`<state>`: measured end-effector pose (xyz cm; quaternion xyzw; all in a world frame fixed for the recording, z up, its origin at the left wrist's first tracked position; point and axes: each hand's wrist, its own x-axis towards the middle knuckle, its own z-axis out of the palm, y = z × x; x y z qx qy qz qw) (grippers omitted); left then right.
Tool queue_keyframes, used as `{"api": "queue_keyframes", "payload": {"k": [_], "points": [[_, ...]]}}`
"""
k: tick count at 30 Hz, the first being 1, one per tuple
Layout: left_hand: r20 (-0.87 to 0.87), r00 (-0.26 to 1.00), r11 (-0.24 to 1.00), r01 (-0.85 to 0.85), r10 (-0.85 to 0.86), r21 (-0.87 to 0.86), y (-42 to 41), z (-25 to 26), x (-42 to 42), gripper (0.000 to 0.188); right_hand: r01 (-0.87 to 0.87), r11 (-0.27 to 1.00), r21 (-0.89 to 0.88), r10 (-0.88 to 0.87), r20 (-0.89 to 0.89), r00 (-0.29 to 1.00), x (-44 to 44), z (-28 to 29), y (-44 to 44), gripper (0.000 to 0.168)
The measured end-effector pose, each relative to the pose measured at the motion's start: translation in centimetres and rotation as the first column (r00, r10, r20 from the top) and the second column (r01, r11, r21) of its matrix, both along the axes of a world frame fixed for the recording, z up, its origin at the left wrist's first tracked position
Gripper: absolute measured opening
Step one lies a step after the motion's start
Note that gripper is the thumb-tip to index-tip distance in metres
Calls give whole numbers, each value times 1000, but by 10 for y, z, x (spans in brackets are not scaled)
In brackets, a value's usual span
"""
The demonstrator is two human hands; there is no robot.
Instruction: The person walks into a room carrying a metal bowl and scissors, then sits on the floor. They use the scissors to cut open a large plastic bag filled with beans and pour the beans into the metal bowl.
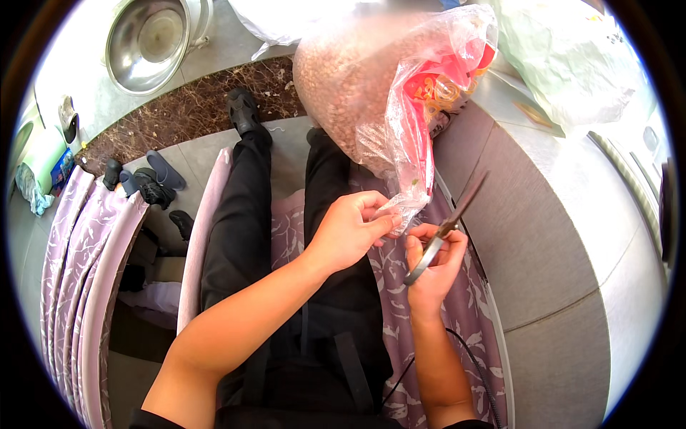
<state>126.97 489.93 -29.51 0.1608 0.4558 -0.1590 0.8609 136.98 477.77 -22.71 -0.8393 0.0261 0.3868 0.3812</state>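
My left hand (351, 230) pinches the gathered, twisted end of a clear plastic bag (343, 91). The large bag bulges with small tan pieces, too blurred to identify, and stands beyond my knees. Red plastic with yellow print (423, 102) shows along its right side. In my right hand (437, 268) is a pair of scissors (466, 204), gripped around the pivot and handle. The dark blades point up and away to the right. My right fingertips are close beside the bag's end; whether they touch it, I cannot tell.
A steel basin (161, 32) lies at the upper left, above a brown marble strip (198, 102). Several shoes (153, 185) lie near purple leaf-patterned fabric (75, 257). A pale green plastic bag (573, 69) is at the upper right. A black cable (479, 359) runs beside my right forearm.
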Motion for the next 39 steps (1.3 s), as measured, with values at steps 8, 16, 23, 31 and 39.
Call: {"api": "queue_keyframes", "payload": {"k": [8, 16, 23, 31, 39], "points": [[28, 1000, 998, 5, -6, 65, -5, 6, 0, 17, 13, 1000, -23, -12, 38, 999, -7, -5, 1, 43], [38, 999, 994, 2, -6, 113, -14, 2, -2, 15, -30, 998, -60, 33, 48, 998, -2, -9, -8, 42], [17, 999, 999, -50, 50, 18, -9, 4, 1, 15, 1, 999, -51, 0, 19, 1000, -3, -6, -12, 40], [26, 991, 933, 112, -129, 342, -11, 21, 4, 11, 25, 995, -97, -25, 0, 1000, -6, -6, -10, 40], [-43, 974, 845, 216, -224, 489, -5, 28, 9, 10, 20, 998, -51, -18, 30, 999, -5, -10, -14, 39]]}}
